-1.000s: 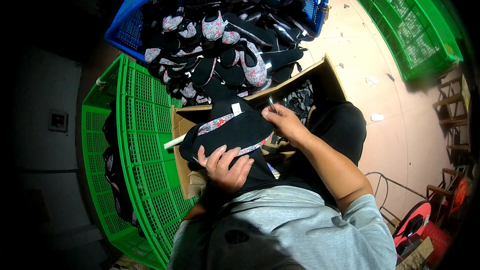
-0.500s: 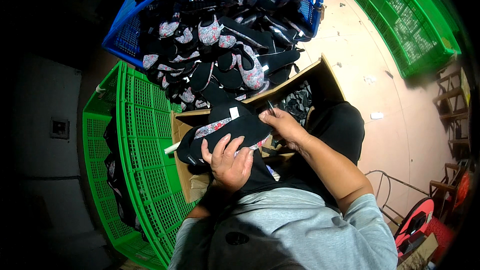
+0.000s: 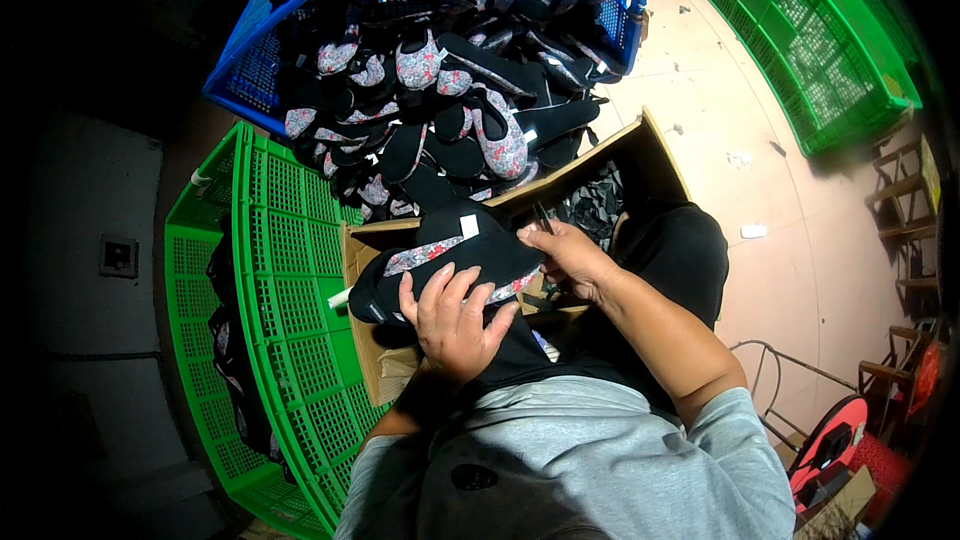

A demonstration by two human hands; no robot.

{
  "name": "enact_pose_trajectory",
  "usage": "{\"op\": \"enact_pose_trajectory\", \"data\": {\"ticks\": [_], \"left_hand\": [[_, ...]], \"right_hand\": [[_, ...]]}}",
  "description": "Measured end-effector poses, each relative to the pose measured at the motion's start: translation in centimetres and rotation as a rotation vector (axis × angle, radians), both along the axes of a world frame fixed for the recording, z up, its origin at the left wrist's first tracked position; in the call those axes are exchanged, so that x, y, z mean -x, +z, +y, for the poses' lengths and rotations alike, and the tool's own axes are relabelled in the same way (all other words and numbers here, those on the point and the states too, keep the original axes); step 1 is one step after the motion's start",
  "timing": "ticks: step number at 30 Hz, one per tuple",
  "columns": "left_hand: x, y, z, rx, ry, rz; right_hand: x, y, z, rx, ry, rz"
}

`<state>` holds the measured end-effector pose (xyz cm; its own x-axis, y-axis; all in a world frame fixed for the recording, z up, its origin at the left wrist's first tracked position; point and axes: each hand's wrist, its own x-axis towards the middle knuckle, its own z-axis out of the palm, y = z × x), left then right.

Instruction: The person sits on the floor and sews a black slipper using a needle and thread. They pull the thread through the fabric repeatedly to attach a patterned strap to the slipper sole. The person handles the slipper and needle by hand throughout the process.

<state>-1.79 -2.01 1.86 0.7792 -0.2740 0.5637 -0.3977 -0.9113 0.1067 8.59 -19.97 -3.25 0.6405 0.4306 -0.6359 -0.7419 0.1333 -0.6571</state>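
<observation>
A black slipper (image 3: 497, 248) with a floral print strip and a white tag (image 3: 469, 226) lies across my lap, partly over a cardboard box. It seems to be paired with a second black piece beneath it, though the overlap hides how. Spread fingers of my left hand (image 3: 452, 328) rest on its near side, thumb apart. At its right end, my right hand (image 3: 577, 258) is closed around small dark pointed snips (image 3: 543, 216), with fingertips against the slipper's edge. The snips' handles are hidden in the palm.
Ahead, a blue basket (image 3: 226, 75) overflows with black and floral slippers (image 3: 500, 140). The cardboard box (image 3: 668, 162) holds dark scraps. Green crates stand at the left (image 3: 300, 340) and far right (image 3: 800, 50). A round red-topped stool (image 3: 828, 440) is at lower right.
My left fingers have straightened and spread on the slipper, and its thumb has moved to the right. The slipper has shifted slightly. My right hand stays nearly still, with the snips' blades showing more.
</observation>
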Motion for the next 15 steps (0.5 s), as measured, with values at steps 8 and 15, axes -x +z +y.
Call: {"op": "enact_pose_trajectory", "data": {"ticks": [8,15], "left_hand": [[-0.8,0.7,-0.7,0.011,0.026,0.011],[-2.1,2.1,-0.8,0.048,-0.076,0.011]], "right_hand": [[-0.1,-0.9,0.1,-0.023,0.004,0.023],[-0.6,-0.9,-0.3,-0.071,0.021,0.147]]}}
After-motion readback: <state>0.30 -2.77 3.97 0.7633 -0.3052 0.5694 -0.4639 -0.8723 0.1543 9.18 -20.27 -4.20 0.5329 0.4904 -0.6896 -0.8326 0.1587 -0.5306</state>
